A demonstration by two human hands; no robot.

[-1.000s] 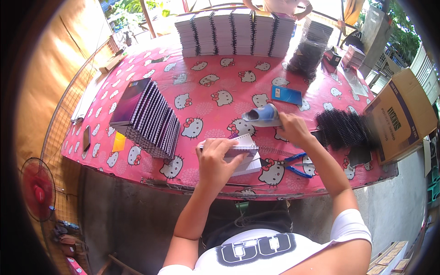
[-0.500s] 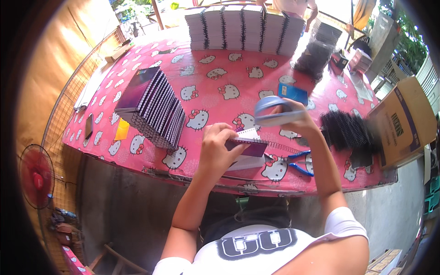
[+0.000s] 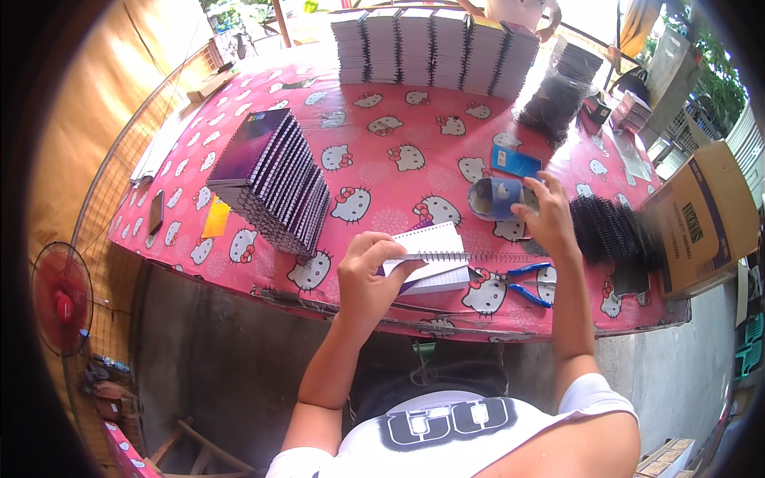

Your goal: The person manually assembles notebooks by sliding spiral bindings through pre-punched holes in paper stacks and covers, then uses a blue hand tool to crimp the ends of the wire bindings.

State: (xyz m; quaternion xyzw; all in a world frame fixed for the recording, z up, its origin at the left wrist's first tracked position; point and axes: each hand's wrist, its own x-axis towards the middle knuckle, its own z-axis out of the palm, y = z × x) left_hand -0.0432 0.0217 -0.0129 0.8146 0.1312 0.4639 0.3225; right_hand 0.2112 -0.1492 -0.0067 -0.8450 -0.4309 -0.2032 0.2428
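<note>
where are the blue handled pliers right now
In the head view, the blue-handled pliers lie on the pink tablecloth near the table's front edge, right of centre, just right of the notebook under the left hand and below the right hand.

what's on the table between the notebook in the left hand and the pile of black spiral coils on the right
In the head view, blue-handled pliers lie on the pink cloth between the notebook and the black coils. The right hand hovers above that stretch too.

Bright daylight came from the far side, glaring on the stacks (image 3: 434,44), while fisheye edges bent darkly and the right hand (image 3: 548,219) blurred.
</note>
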